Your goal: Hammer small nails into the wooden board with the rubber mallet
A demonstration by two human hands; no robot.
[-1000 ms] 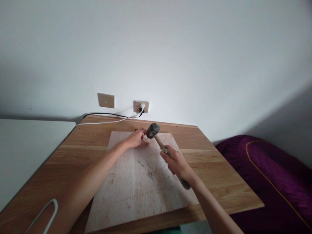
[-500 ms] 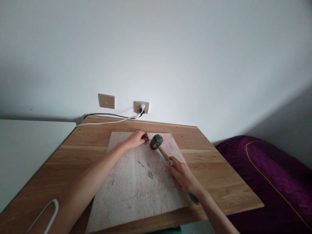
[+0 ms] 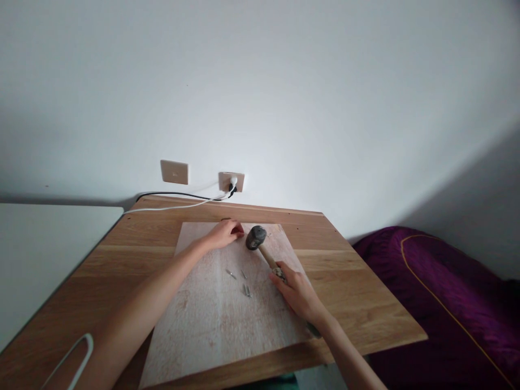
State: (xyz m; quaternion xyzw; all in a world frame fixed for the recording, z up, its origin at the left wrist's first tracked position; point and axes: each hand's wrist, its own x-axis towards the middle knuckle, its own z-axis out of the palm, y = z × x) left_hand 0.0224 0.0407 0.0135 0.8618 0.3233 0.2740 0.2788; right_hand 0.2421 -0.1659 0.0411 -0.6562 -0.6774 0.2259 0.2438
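My right hand (image 3: 294, 290) is wrapped round the wooden handle of a mallet (image 3: 256, 238) with a dark head. The head is held over the far part of a pale, whitish board (image 3: 195, 325). My left hand (image 3: 225, 234) is at the board's far edge, left of the mallet head, its fingers pinched together; what they hold, if anything, is too small to make out. Several small metal nails or screws (image 3: 247, 291) lie on the board nearer to me, between my two arms. Another tiny bit of metal shows just right of the mallet head.
The board lies on a wooden table (image 3: 365, 303) against a white wall. Behind it, white and black cables run to a plug in a wall socket (image 3: 231, 182). A white surface (image 3: 49, 260) adjoins at left; purple fabric (image 3: 439, 292) with yellow piping lies at right.
The whole view has shifted slightly, moving everything a little to the left. Both hands and the mallet keep nearly the same pose over the board.
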